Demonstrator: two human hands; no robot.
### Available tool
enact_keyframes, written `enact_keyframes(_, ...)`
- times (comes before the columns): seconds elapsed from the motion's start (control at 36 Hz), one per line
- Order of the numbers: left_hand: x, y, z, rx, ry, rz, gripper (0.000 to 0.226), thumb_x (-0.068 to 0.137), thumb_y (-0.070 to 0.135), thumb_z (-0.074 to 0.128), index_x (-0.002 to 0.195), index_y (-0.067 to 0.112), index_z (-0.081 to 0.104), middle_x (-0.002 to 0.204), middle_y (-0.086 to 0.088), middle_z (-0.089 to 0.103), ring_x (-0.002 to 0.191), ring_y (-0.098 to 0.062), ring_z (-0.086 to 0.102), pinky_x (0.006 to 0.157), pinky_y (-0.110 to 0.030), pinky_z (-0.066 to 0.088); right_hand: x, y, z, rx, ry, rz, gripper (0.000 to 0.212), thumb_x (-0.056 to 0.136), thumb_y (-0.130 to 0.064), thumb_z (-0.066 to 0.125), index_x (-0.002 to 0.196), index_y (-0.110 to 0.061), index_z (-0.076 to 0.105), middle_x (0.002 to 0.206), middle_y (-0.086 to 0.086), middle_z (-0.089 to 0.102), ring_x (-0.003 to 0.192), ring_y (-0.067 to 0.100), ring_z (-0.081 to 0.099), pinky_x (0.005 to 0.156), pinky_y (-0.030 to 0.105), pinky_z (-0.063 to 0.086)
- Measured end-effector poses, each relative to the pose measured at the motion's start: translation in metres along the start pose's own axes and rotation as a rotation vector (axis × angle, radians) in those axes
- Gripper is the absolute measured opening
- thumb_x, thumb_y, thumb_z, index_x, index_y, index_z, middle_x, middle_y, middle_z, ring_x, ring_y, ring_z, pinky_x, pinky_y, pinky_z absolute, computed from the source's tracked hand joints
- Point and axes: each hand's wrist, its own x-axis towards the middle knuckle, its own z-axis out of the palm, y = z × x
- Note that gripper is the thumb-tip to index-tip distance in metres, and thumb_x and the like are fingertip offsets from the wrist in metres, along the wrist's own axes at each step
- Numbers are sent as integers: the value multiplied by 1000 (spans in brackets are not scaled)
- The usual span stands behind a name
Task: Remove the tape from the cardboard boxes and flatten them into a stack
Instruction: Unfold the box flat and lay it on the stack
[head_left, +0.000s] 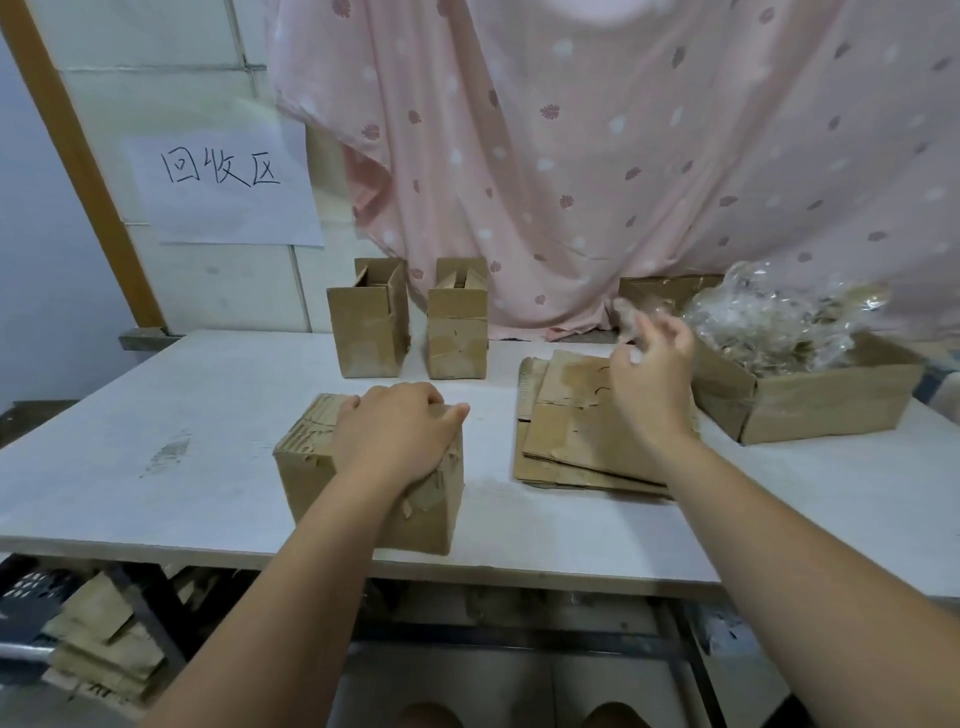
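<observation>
A closed cardboard box (311, 483) with torn tape remnants stands near the table's front edge. My left hand (395, 436) grips its top, fingers curled over the far edge. My right hand (652, 369) is raised above a stack of flattened cardboard (566, 441) to the right. A blurred brownish piece of tape (627, 316) sits at its fingertips. Two upright boxes, the left upright box (369, 332) and the right upright box (457, 332), stand with open top flaps at the back of the table.
A low open carton (810, 405) at the right holds a heap of crumpled clear tape (779, 322). The white table (182, 426) meets a wall with a paper sign (223, 182) and a pink curtain (597, 156). More cardboard (104, 649) lies under the table.
</observation>
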Motion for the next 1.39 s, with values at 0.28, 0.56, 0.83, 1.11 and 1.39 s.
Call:
enact_keyframes(0.28,14,14,10,41,43,-101,39,91,57,39,99,29,65,91,2,65,97,-21,55,98,-41,37,62,84,-54,-524,18,107,47,88,-10,53,131,7,42,148,17,20,130,33,34,104,35,33)
enact_keyframes(0.56,17,14,13,52,71,-107,40,92,55,37,112,29,62,100,0,66,101,-22,55,98,-42,37,61,115,-60,-951,-239,186,39,81,-6,48,119,-3,47,118,22,53,115,35,42,98,44,35)
enact_keyframes(0.83,17,14,13,54,84,-95,40,91,55,38,110,29,63,97,1,66,99,-21,56,98,-43,40,55,101,-56,-1153,-155,-46,44,81,-9,46,125,-14,45,123,17,53,118,35,40,99,45,26)
enact_keyframes(1.11,22,7,4,-234,-60,-113,56,93,60,29,140,30,32,130,9,57,126,-23,47,109,-49,29,-2,5,4,-387,-527,-388,24,94,-26,51,115,-18,60,107,-4,58,99,13,54,86,28,41)
enact_keyframes(1.39,17,-6,-1,-747,30,-108,33,95,35,47,127,29,47,111,11,57,112,-17,53,101,-41,39,-81,-51,56,-62,-961,-267,93,70,-59,72,146,-39,21,149,-14,11,133,14,32,106,31,34)
